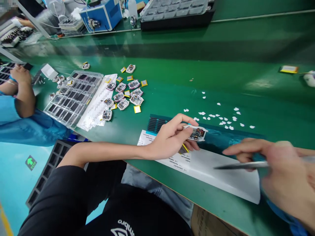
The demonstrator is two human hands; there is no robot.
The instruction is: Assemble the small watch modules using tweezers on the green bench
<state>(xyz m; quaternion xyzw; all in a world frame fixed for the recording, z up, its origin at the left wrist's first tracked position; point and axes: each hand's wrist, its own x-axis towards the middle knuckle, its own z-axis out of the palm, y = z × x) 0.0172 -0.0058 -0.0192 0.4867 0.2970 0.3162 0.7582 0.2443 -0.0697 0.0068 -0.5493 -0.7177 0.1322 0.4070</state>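
My left hand (169, 139) holds a small white device housing (197, 133) between thumb and fingers, its circuit board facing up. A yellow-edged battery (183, 149) shows just under those fingers; whether a wire joins it to the housing is hidden. To the right, my right hand (283, 167), blurred by motion, is closed around metal tweezers (236, 166) whose dark tip points left. Their tip is apart from the housing, above a white printed sheet (221, 170). Behind this sheet lies a dark teal strip with black stickers (156, 124).
Small white pieces (222, 119) lie scattered on the green table (172, 95). Several housings (123, 104) with batteries stand left, beside a clear tray of dark parts (73, 95). A co-worker's hand (21, 74) is far left. A blue box (100, 16) and black tray (174, 24) stand behind.
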